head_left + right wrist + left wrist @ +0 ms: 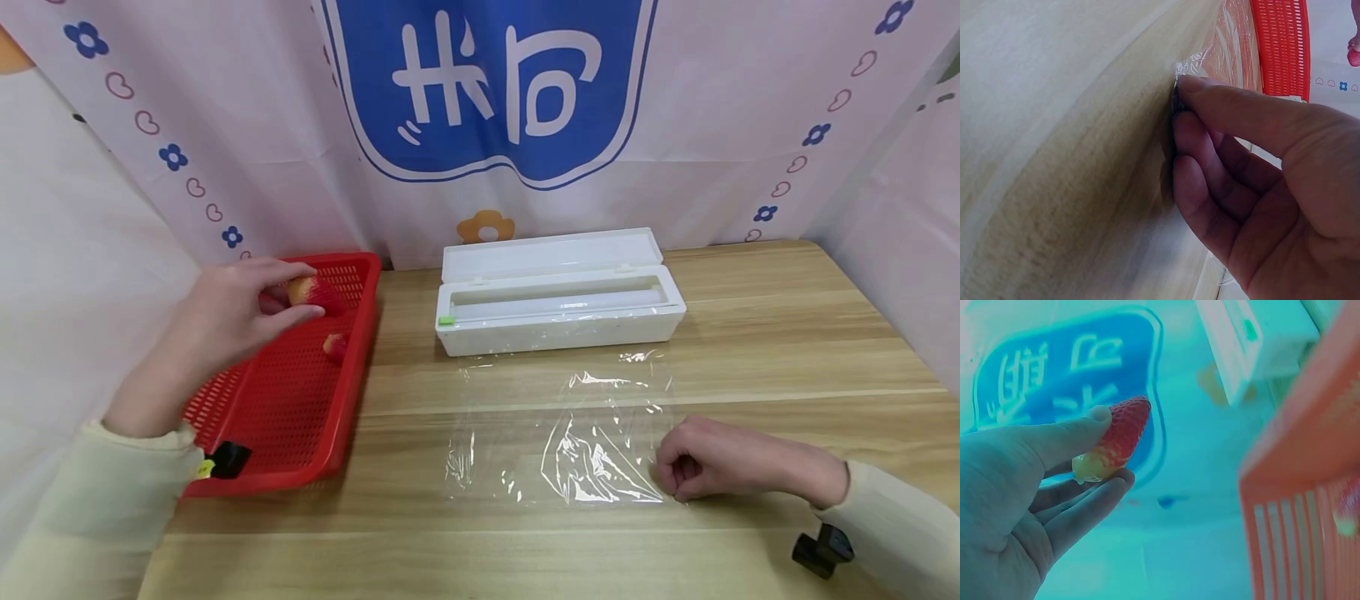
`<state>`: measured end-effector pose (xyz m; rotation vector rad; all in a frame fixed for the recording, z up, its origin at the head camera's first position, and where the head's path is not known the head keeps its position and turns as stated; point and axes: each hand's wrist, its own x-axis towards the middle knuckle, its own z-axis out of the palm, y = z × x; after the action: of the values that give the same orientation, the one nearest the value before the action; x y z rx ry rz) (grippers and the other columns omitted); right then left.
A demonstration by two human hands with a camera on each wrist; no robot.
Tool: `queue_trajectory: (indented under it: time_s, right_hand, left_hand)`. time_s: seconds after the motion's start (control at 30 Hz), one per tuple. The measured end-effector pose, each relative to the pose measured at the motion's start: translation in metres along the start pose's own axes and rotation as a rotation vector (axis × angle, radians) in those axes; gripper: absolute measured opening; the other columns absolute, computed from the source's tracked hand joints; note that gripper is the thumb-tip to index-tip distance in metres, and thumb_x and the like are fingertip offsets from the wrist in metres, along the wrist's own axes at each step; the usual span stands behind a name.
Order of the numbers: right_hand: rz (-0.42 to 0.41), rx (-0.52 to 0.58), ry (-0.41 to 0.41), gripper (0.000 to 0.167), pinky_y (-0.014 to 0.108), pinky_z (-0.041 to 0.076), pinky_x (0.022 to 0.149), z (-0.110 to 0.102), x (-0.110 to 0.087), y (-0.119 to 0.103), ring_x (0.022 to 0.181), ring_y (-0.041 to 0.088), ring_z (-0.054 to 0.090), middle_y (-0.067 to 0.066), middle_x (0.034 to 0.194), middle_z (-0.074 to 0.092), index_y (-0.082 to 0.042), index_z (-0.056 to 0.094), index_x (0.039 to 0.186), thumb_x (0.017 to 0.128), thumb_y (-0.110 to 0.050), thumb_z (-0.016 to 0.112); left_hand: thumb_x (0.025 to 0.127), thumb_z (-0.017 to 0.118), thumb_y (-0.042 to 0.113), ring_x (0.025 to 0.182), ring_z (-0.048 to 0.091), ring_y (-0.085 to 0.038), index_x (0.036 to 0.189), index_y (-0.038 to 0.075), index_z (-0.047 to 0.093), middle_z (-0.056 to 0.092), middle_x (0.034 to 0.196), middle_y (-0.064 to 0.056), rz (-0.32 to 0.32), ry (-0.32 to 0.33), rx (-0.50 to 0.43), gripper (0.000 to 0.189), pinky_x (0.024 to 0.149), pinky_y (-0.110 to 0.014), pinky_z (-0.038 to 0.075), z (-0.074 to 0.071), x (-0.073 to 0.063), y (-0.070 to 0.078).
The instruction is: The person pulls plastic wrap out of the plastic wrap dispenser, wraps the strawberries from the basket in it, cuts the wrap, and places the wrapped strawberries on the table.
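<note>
Between thumb and fingertips, my left hand [217, 321] pinches a red strawberry [322, 295] with a yellowish end, over the red basket [363, 350]. In the left wrist view the held strawberry [1127, 428] points up and away from the fingers. Another strawberry [335, 347] lies inside the basket, near its right wall. A sheet of clear cling film [517, 442] stretches over the wooden table from the white dispenser box [562, 335]. My right hand [731, 460] pinches the film's near right corner with curled fingers, low at the tabletop; the right wrist view shows film [1191, 64] at the thumb tip.
The dispenser's lid [551, 254] stands open, with a film roll [555, 305] inside and a green slider [447, 321] at its left front. Behind the table hangs a white cloth [705, 167] with a blue emblem. The basket stands at the table's left.
</note>
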<state>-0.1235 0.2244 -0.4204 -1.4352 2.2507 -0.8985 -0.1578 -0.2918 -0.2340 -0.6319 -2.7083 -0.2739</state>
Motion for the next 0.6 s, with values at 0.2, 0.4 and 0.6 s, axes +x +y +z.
queue_trajectory:
  time_s: [0.2,0.4,0.6]
  right_hand:
    - [0.011,0.011,0.004,0.03,0.009,0.041,0.046,0.0,0.0,0.0,0.061,-0.014,0.043,-0.011,0.063,0.058,-0.021,0.061,0.072,0.067,0.006,0.074]
    - [0.016,0.007,0.008,0.03,0.01,0.043,0.047,0.0,-0.001,0.001,0.061,-0.014,0.044,-0.012,0.064,0.058,-0.022,0.062,0.072,0.068,0.006,0.074]
    - [0.017,0.014,0.004,0.029,0.011,0.043,0.047,0.0,-0.001,0.0,0.061,-0.014,0.044,-0.011,0.064,0.059,-0.021,0.062,0.072,0.069,0.005,0.075]
  left_hand:
    - [0.074,0.086,0.011,0.077,0.068,-0.023,0.117,0.003,0.071,0.072,0.095,-0.015,0.09,0.026,-0.032,0.046,0.067,-0.041,0.061,0.007,0.006,0.027]
    - [0.075,0.086,0.01,0.076,0.067,-0.018,0.112,0.004,0.072,0.072,0.091,-0.01,0.149,0.01,-0.105,0.04,0.065,-0.036,0.061,0.022,0.01,0.046]
    - [0.077,0.085,0.015,0.074,0.062,-0.014,0.109,0.007,0.073,0.07,0.086,-0.005,0.158,-0.007,-0.118,0.035,0.063,-0.03,0.059,0.037,0.009,0.066]
